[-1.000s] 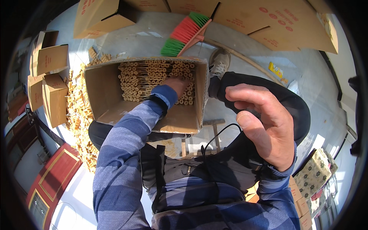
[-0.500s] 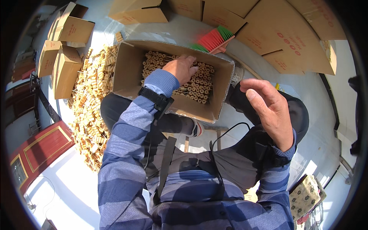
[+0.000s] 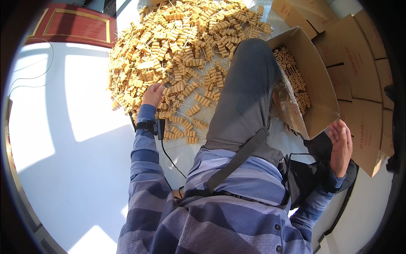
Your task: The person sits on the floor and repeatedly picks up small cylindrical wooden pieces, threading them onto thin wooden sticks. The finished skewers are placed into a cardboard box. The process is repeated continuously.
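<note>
A large heap of skewers (image 3: pixel 169 46), tan ring-shaped pieces threaded on thin sticks, spreads over the floor ahead. At its near left edge is my left hand (image 3: pixel 153 94), its fingers curled together against the skewers; what lies within them is hidden. To the right, beyond my raised knee, an open cardboard box (image 3: pixel 318 80) holds packed skewers (image 3: pixel 294 78) with their ring ends showing. My right hand (image 3: pixel 341 147) is beside the box's near right corner, fingers stretched out and nothing in them. Whether the fingertips touch the cardboard I cannot tell.
My bent leg (image 3: pixel 243 97) stands between the heap and the box. Flattened cardboard cartons (image 3: pixel 359 59) lie at the right. A red panel with yellow trim (image 3: pixel 78 25) is at the far left. A black cable (image 3: pixel 167 154) hangs from my left wrist device.
The view has swung left toward the heap. My left hand has left the skewers inside the box and reached the heap; my right hand is now at the box's corner.
</note>
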Motion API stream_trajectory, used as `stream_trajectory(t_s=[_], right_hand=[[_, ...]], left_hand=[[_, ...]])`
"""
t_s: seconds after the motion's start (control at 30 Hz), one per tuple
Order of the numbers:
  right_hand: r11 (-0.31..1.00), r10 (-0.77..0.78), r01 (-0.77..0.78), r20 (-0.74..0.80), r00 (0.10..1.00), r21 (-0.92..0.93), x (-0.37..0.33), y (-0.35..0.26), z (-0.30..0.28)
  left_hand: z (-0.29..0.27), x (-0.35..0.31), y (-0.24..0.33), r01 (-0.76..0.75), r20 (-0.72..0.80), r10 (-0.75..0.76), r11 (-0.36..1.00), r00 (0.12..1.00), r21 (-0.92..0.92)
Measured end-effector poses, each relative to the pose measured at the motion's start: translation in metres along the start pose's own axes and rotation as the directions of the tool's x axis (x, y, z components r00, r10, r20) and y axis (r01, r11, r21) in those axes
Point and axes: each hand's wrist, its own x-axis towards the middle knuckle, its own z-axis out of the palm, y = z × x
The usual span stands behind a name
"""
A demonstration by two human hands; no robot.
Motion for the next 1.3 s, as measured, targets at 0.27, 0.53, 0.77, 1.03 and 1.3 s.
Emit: stream_trajectory(t_s=[0.27,0.53,0.77,1.03,1.3], right_hand=[[0.992,0.034,-0.016,0.142,0.989,-0.129,-0.004,-0.022,0.045],[0.978,0.112,-0.079,0.166,0.980,-0.194,-0.003,-0.021,0.062],[0.959,0.181,-0.151,0.112,0.977,-0.238,-0.004,-0.022,0.067],[0.953,0.214,-0.177,0.132,0.968,-0.247,0.009,-0.013,0.080],[0.954,0.216,-0.185,0.116,0.969,-0.235,0.005,-0.019,0.077]], left_hand=[[0.132,-0.055,-0.186,0.591,0.264,-0.579,0.497,0.771,-0.636],[0.180,0.015,-0.193,0.612,0.413,-0.679,0.068,0.607,-0.788],[0.192,0.057,-0.222,0.605,0.500,-0.499,0.063,0.708,-0.793],[0.172,0.054,-0.211,0.528,0.462,-0.603,-0.078,0.650,-0.846],[0.168,0.053,-0.219,0.726,0.525,-0.536,0.277,0.660,-0.630]])
